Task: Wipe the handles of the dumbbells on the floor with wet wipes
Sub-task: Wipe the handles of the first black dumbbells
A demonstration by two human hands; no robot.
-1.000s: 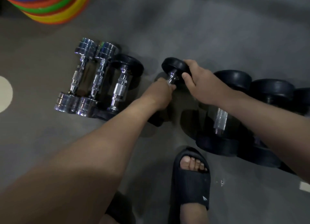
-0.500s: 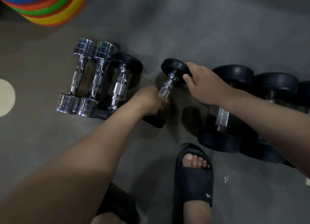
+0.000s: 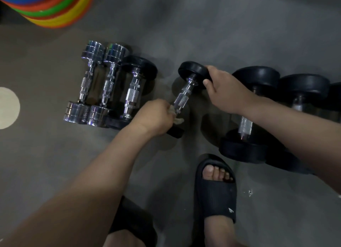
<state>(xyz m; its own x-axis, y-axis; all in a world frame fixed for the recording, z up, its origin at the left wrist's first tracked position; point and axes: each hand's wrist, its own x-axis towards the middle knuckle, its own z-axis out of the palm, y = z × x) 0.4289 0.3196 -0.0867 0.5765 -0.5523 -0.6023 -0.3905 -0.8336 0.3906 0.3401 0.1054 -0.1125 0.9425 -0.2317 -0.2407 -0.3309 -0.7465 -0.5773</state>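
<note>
On the floor [image 3: 221,34], the left hand [image 3: 153,117] grips a wipe [image 3: 177,117] round the lower handle [image 3: 181,100] of a tilted dumbbell [image 3: 191,71] whose top weight the right hand [image 3: 225,89] clasps.

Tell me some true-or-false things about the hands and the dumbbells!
1. The left hand holds a wipe at the handle of a black dumbbell. True.
2. The right hand lies flat on the floor. False: it grips that black dumbbell's far end.
3. Two chrome dumbbells lie at the left of the row. True.
4. The foot is bare. False: it wears a black sandal.
</note>
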